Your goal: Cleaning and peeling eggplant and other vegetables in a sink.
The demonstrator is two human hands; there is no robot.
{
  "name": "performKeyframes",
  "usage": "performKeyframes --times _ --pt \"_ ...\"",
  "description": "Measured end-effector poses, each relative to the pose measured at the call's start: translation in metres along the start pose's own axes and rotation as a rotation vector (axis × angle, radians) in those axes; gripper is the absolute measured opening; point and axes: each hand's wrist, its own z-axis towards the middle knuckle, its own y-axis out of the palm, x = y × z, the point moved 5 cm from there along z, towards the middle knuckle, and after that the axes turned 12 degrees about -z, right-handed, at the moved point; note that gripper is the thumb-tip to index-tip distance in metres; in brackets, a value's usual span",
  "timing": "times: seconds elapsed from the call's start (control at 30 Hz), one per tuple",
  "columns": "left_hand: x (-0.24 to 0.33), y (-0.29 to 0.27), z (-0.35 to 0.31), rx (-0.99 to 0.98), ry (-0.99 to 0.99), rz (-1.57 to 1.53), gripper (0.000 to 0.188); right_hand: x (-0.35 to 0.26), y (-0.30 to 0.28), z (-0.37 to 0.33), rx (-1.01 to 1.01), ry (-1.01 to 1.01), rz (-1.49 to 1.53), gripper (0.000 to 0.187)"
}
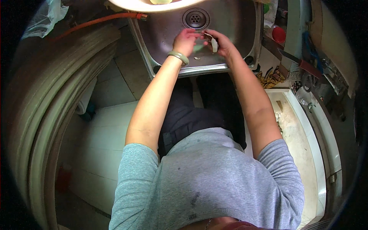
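Note:
Both hands meet over the near half of a steel sink (165, 50), just below its drain (196, 19). My left hand (184, 41), with a pale green bangle (178, 57) on the wrist, has its fingers drawn together toward the right hand. Whatever they pinch is hidden or too small to name. My right hand (223, 44) is closed round a pale, elongated piece (214, 45) that sticks out below its fingers; its kind is unclear. A small whitish scrap (197, 58) lies on the sink bottom.
A white basin (126, 4) with something pale yellow-green inside overhangs the sink's far edge. An orange hose (96, 22) runs to the left. On the right are a knife with a reddish-brown handle (310, 69), a red round item (278, 35) and a crumpled yellow-black cloth (271, 78).

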Motion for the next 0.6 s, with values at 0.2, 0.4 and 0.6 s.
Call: performKeyframes --times 0.2,0.4,0.6 --pt "-0.016 -0.025 0.027 0.154 0.362 0.948 0.026 -0.028 -0.045 0.019 0.460 -0.363 -1.271 0.021" --pt "-0.023 -0.010 0.038 0.055 0.406 1.303 0.019 -0.028 -0.023 0.020 0.417 -0.487 -1.856 0.014" --pt "-0.042 -0.008 0.041 -0.192 0.014 1.011 0.013 -0.015 -0.033 0.019 0.278 -0.390 -1.766 0.020"
